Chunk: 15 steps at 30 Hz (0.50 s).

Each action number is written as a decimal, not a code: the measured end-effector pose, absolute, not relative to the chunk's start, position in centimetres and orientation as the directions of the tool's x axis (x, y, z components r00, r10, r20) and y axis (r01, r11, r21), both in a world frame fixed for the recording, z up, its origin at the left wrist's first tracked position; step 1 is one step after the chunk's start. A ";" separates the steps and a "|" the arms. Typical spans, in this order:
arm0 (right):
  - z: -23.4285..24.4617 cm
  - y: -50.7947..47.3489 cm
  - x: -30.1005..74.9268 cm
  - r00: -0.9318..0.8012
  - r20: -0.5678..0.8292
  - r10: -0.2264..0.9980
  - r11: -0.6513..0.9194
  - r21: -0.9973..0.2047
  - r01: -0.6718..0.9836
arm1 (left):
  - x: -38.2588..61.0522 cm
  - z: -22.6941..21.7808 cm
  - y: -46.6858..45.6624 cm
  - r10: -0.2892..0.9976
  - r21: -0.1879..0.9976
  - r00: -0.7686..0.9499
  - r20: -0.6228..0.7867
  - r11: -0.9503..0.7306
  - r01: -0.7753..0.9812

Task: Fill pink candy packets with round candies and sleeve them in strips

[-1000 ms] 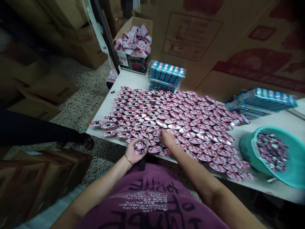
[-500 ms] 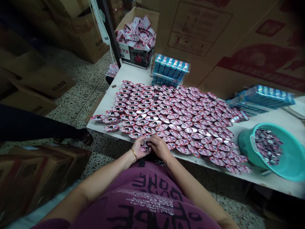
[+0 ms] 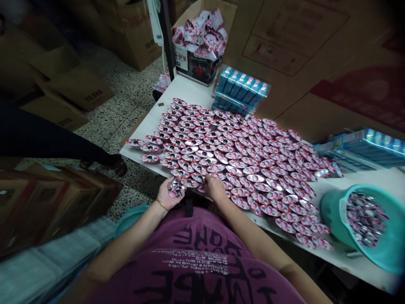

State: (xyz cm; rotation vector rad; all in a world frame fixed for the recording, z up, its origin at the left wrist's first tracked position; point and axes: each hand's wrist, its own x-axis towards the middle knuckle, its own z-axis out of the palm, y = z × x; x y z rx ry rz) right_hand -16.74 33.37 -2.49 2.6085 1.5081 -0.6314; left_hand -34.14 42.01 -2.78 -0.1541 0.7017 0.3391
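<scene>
My left hand [image 3: 169, 193] is cupped palm up at the table's near edge, holding a small pile of round silver and pink pieces [image 3: 176, 188]. My right hand [image 3: 214, 186] rests fingers down on the nearest row of pink oval trays [image 3: 240, 156], which cover the white table [image 3: 186, 90] in many overlapping rows. The right fingers are curled on a tray; what they pinch is hidden.
A teal basin [image 3: 332, 207] full of the same round pieces sits at the right. Blue packs [image 3: 240, 86] and a carton of pink packets [image 3: 199, 40] stand at the back, more blue packs [image 3: 363, 145] at the right. Cardboard boxes surround the table. Another person's dark leg [image 3: 57, 145] crosses the floor at left.
My right hand went from the trays to the pile in my left hand and back out to the near row. The view shifted, the table now sitting further right.
</scene>
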 end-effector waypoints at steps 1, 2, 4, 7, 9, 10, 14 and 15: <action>-2.4 34.1 -16.8 0.430 -0.380 0.819 -0.509 -0.135 0.850 | -34.3 -2.8 42.1 0.266 -0.021 0.707 -0.656 0.929 -0.369; -2.3 34.8 -16.7 0.425 -0.387 0.818 -0.504 -0.128 0.854 | -34.5 -2.8 42.2 0.278 -0.015 0.702 -0.655 0.925 -0.380; -2.2 36.0 -16.6 0.420 -0.411 0.809 -0.502 -0.112 0.858 | -34.8 -2.9 42.4 0.295 -0.007 0.696 -0.655 0.918 -0.396; -2.2 37.6 -16.3 0.434 -0.460 0.775 -0.524 -0.084 0.848 | -35.3 -3.0 42.9 0.305 -0.003 0.680 -0.666 0.911 -0.412; -2.3 38.4 -16.1 0.451 -0.504 0.737 -0.551 -0.061 0.832 | -35.5 -3.0 43.2 0.307 -0.001 0.663 -0.683 0.907 -0.421; -2.5 38.8 -16.1 0.458 -0.521 0.721 -0.560 -0.048 0.827 | -35.6 -2.9 43.3 0.307 0.000 0.656 -0.690 0.906 -0.424; -3.2 40.1 -16.2 0.473 -0.536 0.699 -0.557 0.007 0.831 | -35.8 -2.8 43.7 0.299 -0.012 0.653 -0.696 0.904 -0.427; -3.3 40.3 -16.3 0.468 -0.545 0.695 -0.552 0.013 0.834 | -35.7 -2.9 43.7 0.296 -0.017 0.656 -0.694 0.905 -0.425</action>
